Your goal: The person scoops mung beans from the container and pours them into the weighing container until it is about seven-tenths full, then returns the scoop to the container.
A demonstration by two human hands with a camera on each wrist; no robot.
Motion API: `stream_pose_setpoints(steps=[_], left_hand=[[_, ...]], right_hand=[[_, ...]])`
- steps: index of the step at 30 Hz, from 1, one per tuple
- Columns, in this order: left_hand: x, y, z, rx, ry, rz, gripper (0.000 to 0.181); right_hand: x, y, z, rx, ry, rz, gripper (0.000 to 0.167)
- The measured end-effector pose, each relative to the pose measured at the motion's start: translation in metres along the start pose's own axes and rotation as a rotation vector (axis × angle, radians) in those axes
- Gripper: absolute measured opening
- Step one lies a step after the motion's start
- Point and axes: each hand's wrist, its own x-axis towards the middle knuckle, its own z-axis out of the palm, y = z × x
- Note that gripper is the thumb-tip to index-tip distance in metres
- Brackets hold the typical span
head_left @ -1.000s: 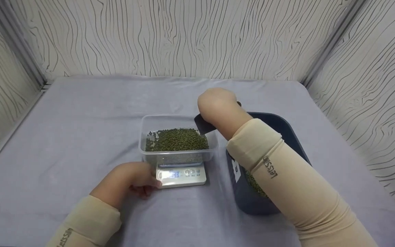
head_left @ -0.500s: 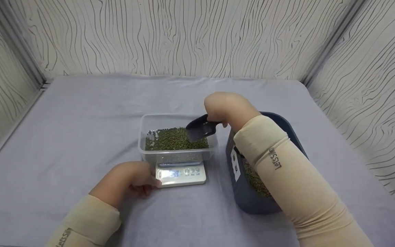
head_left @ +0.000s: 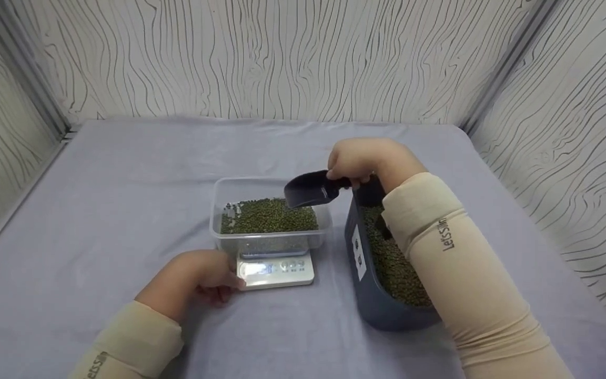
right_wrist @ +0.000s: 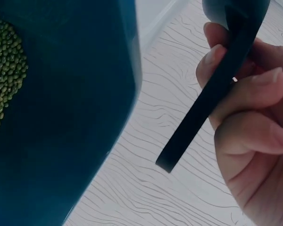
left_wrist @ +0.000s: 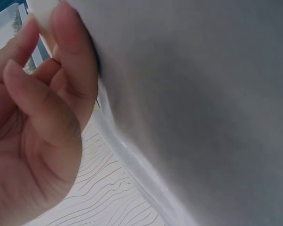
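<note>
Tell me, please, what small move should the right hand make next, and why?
Probably the right hand should carry the black scoop over to the dark bin. I see no beans in the scoop, which it holds above the clear container; green beans lie there, and the bin holds beans too.

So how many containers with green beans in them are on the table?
2. A clear tub sits on the white scale; a dark bin stands to its right, partly hidden by the right sleeve.
</note>
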Motion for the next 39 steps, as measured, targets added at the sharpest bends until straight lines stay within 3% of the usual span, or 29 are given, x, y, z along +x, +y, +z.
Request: stream_pose_setpoints(steps=[7,15,27,39], left_hand=[[0.001,-0.001,-0.002,0.009,0.002,0.003,0.024],[0.003,-0.006,0.001,0.030,0.020,0.026,0.026],[0.003,-0.005,-0.001,-0.019,0.012,0.011,0.021],[0.001,-0.008,-0.001,-0.061,0.033,0.003,0.020]], right_hand=[[-0.005,0.006,-0.001,0.028,0.005,0.000,0.028],[-0.017,0.036,-0.004,0.084,-0.025,0.007,0.028],[-0.046,0.082,-0.010,0.207,-0.001,0.107,0.028],[-0.055,0.098,-0.009,0.160,0.035,0.246,0.024]])
